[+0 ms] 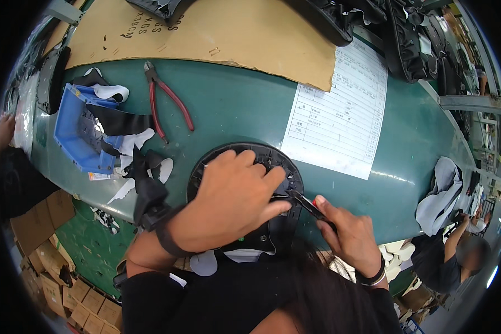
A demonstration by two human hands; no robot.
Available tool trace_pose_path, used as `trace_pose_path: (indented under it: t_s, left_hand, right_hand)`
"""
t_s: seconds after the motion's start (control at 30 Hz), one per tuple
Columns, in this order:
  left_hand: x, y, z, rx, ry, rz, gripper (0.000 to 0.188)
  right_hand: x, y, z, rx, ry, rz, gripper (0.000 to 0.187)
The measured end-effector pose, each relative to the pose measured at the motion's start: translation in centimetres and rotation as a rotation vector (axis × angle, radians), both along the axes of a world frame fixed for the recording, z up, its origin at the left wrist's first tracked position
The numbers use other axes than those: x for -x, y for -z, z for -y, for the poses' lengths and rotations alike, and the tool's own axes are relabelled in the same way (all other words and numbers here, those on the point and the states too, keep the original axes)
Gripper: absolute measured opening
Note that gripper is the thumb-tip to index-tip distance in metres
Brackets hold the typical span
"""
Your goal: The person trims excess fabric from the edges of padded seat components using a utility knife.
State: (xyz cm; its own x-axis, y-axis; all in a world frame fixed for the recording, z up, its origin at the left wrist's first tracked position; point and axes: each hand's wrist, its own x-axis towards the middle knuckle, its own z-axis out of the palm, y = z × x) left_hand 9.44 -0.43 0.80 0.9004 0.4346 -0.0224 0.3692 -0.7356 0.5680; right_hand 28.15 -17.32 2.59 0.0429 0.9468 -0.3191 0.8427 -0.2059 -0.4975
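Note:
A black rounded padded part (239, 149) lies at the near edge of the green table, right in front of me. My left hand (234, 186) rests over it with the fingers bent down into its inner side, hiding much of it. Its thumb points right, toward the blade. My right hand (348, 234) is closed around a slim cutter knife (313, 210) with a dark handle and a bit of red. The metal tip reaches the part's inner right side, close to my left thumb. Grey-and-black fabric (245, 254) hangs at the part's near side.
Red-handled cutting pliers (156, 103) and a blue bin (78, 136) with black and white scraps stand at left. Behind lie cardboard (250, 47) and a printed sheet (339, 128). Grey fabric (440, 195) lies at right; a person (445, 261) is beyond it. Another person's arm (8, 131) shows far left.

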Motion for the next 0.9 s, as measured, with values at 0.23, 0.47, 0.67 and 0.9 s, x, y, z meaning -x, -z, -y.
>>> trace_pose_path:
  t_s: [0.23,0.47,0.67,0.9]
  left_hand:
    - [-0.5,1.6,-0.4,0.446,-0.011,0.404,0.020]
    - [1.4,0.0,0.9,1.291,-0.165,0.821,0.020]
    - [0.3,2.0,4.5,-0.021,0.151,0.193,0.025]
    - [0.6,2.3,2.5,0.892,-0.218,0.685,0.026]
  right_hand:
    - [1.1,1.8,2.4,-0.045,0.072,-0.145,0.055]
    - [0.4,1.6,6.9,-0.075,0.021,-0.078,0.053]
    - [-1.3,0.3,2.9,-0.047,-0.162,0.153,0.051]
    - [0.2,0.1,5.7,0.145,-0.082,0.137,0.051]
